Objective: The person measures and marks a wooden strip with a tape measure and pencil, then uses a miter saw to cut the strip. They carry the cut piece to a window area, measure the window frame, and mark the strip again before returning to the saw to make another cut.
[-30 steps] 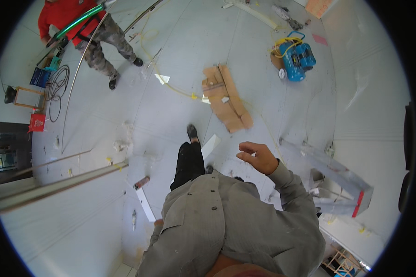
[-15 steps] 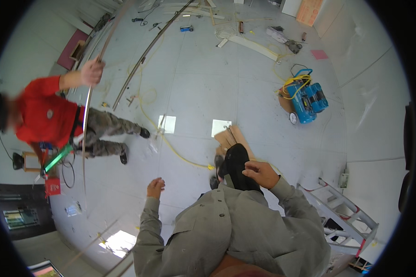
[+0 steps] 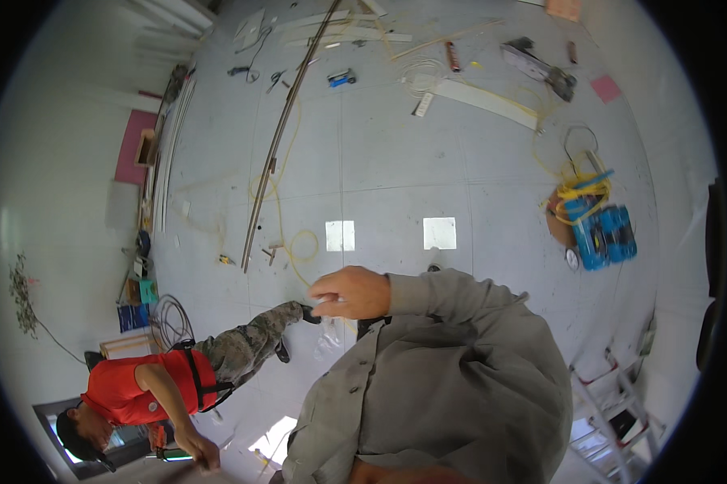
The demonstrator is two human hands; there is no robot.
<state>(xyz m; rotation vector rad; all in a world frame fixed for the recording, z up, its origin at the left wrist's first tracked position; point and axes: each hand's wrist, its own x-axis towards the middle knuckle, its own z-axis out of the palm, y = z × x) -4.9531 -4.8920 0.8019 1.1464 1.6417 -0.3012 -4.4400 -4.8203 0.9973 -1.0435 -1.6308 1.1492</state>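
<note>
My right hand [image 3: 349, 292] reaches across in front of my grey shirt [image 3: 452, 387]. Its fingers are loosely bent and apart, with nothing visible between them. Beneath that hand is the grey floor, close to a co-worker's shoe. My left hand is out of view. At lower left a co-worker in a red shirt [image 3: 149, 391] and camouflage trousers leans forward. The co-worker's hand [image 3: 198, 453] is closed on a long thin strip, blurred at the lower edge. A green tool [image 3: 174, 454] is near the co-worker's other hand.
A blue air compressor [image 3: 605, 234] with a yellow hose stands at right, near a stepladder [image 3: 617, 411]. Long metal strips [image 3: 279, 141] lie across the floor. Farther off are white boards [image 3: 484, 103], a power strip [image 3: 423, 105] and coiled cable. Another coil [image 3: 170, 319] rests by the left wall.
My view has turned left. My right hand has swung leftward across my body, and my left hand has left the view. The co-worker has lowered the strip and bent forward.
</note>
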